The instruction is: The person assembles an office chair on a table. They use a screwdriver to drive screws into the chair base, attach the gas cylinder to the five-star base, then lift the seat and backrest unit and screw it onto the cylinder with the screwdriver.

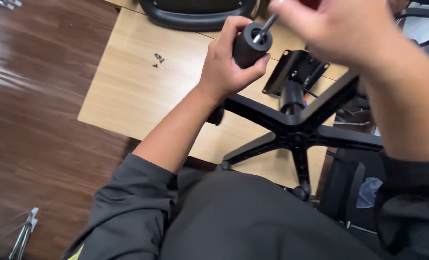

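caster wheel (251,44) clasped in left hand (227,67) above star base (296,132); right hand (339,26), fist closed on a screwdriver (267,25), angles its shaft down-left into the wheel's socket.

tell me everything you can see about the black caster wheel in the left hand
The caster wheel is a stubby, matte black cylinder, plastic by its look. The left hand wraps round it and holds it tilted above the wooden table. A metal shaft, gripped by the right hand, enters its upturned end face.
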